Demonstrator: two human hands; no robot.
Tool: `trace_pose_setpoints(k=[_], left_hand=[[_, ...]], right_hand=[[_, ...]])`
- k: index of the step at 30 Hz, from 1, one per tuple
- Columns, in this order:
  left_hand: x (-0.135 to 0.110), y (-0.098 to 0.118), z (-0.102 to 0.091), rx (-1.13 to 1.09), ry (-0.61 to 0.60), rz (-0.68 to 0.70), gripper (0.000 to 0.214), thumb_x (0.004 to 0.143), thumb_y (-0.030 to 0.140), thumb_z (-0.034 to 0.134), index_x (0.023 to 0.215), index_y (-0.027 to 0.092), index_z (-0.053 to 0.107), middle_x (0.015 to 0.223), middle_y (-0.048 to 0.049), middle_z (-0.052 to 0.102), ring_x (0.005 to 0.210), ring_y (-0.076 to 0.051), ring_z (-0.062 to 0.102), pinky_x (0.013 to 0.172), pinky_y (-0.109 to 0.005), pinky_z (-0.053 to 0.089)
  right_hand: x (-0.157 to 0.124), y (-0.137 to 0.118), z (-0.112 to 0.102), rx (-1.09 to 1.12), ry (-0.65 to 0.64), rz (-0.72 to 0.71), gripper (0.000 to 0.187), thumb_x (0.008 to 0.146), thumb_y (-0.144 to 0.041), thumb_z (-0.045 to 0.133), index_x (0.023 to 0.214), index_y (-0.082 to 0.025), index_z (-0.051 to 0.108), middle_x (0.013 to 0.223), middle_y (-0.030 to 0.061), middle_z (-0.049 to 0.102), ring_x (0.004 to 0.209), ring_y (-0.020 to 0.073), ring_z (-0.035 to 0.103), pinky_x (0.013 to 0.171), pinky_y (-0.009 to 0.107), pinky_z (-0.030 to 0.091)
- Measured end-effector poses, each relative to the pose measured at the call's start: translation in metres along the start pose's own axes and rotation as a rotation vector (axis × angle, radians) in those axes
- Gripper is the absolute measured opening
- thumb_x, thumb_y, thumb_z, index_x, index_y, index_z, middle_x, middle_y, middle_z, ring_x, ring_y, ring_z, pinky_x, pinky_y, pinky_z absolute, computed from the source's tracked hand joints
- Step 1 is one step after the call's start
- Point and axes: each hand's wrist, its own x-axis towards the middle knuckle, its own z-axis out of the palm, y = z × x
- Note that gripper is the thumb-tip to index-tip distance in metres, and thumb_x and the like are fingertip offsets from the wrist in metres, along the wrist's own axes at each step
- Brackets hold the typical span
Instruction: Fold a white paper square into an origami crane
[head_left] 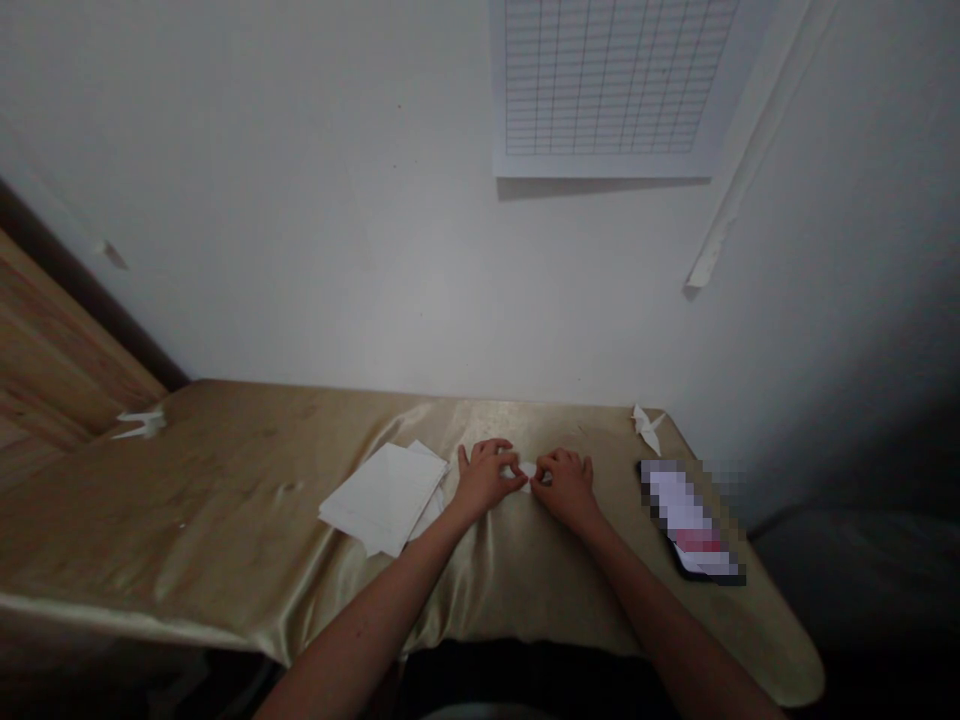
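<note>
- Left hand (484, 478) and right hand (566, 487) close together, fingertips pinching small white paper (528, 470) from both sides, at 12 o'clock from wrists.
- Paper's shape mostly hidden behind fingers.
- Paper stack (386, 497) at 9 o'clock, just beside left hand.
- Paper crane (648, 428) at 2 o'clock.
- Blurred phone (690, 520) at 3 o'clock.
- Satin cloth (187, 510) rumpled beneath hands.

A gridded chart (611, 80) hangs on the white wall (300, 200), with what may be a wooden door (52, 340) at left.
</note>
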Motion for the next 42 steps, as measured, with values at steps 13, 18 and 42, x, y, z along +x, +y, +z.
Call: trace_pose_setpoints(k=[13, 18, 42], left_hand=[[-0.003, 0.005, 0.002, 0.015, 0.028, -0.008, 0.012, 0.083, 0.043, 0.073, 0.086, 0.031, 0.072, 0.135, 0.0019, 0.058, 0.133, -0.029, 0.043, 0.114, -0.073, 0.005], [-0.004, 0.009, 0.002, 0.007, 0.037, -0.03, 0.011, 0.083, 0.041, 0.073, 0.086, 0.031, 0.071, 0.134, 0.0015, 0.058, 0.133, -0.029, 0.043, 0.114, -0.074, 0.006], [0.0, -0.012, -0.007, 0.011, -0.11, 0.06, 0.014, 0.088, 0.036, 0.069, 0.101, 0.037, 0.072, 0.145, 0.0029, 0.054, 0.139, -0.028, 0.039, 0.114, -0.073, 0.01]], right_hand=[[0.003, 0.013, 0.008, 0.049, 0.032, -0.006, 0.018, 0.084, -0.035, 0.066, 0.099, -0.028, 0.072, 0.112, 0.0056, 0.064, 0.115, 0.0246, 0.053, 0.107, 0.04, 0.025], [0.003, 0.011, 0.006, 0.044, 0.0, -0.003, 0.02, 0.084, -0.028, 0.065, 0.102, -0.032, 0.072, 0.114, 0.0028, 0.064, 0.117, 0.023, 0.051, 0.107, 0.04, 0.023], [0.009, 0.026, 0.004, 0.094, -0.088, -0.034, 0.031, 0.081, -0.015, 0.06, 0.101, -0.033, 0.074, 0.116, 0.0005, 0.064, 0.119, 0.0205, 0.049, 0.106, 0.036, 0.023]])
